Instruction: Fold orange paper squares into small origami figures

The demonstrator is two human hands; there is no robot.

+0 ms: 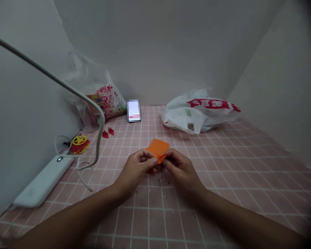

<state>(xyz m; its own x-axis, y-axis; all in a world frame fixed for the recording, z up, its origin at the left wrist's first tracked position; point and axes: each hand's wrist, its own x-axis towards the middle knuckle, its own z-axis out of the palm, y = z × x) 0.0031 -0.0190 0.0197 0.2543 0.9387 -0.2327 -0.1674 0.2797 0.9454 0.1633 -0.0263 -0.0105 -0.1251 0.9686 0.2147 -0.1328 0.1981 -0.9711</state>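
A folded orange paper (pixel 157 148) is held just above the pink gridded table (pixel 223 173), at the centre of the view. My left hand (pixel 138 166) pinches its near left edge with thumb and fingers closed. My right hand (pixel 180 167) pinches the near right edge in the same way. The two hands almost touch each other under the paper.
A white power strip (pixel 43 181) with a cable (pixel 67 88) lies at the left wall. Yellow and red paper cuttings (pixel 79 144) and two red scraps (pixel 108 132) lie beyond it. A clear bag (pixel 98 95), a small phone (pixel 133 110) and a white plastic bag (pixel 199 110) stand at the back.
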